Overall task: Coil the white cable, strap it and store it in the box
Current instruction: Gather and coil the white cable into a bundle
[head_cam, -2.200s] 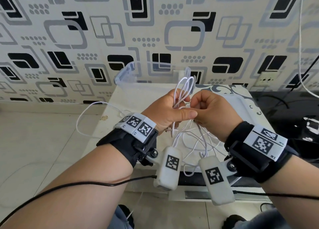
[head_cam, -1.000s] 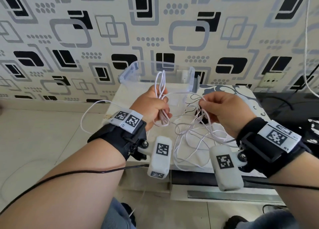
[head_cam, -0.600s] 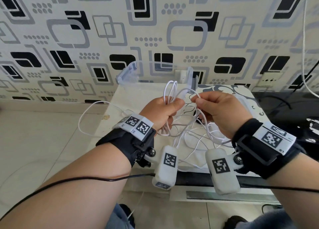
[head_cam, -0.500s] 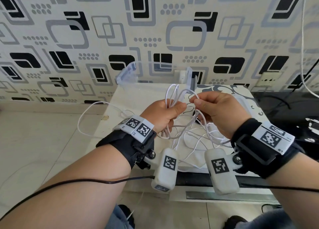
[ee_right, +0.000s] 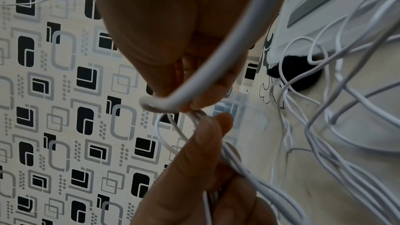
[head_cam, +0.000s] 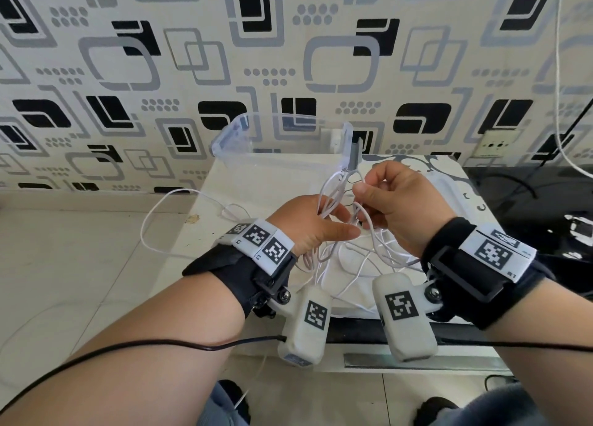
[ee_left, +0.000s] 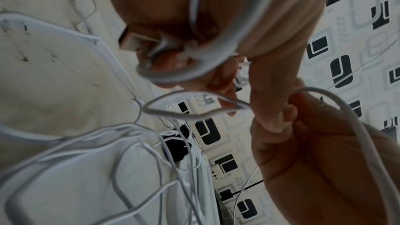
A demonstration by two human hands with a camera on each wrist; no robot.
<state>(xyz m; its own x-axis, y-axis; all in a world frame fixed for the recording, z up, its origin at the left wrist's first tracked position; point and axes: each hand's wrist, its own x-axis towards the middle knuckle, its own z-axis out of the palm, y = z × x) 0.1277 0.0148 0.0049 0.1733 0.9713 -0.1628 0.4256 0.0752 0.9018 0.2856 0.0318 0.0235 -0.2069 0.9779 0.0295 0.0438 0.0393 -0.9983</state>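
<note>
Two hands at frame centre: one left hand (head_cam: 308,223) and one right hand (head_cam: 404,207). One white cable (head_cam: 369,259) in several loose loops. One clear box (head_cam: 231,133) above them. One black strap (ee_right: 301,73). One table (head_cam: 244,185).

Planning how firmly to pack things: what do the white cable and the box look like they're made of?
White cable: looks like smooth, matte plastic or rubber sheathing; it bends into soft loops without kinking. Box: seems clear, glossy rigid plastic; the wallpaper shows through its walls and the rim catches light.
</note>
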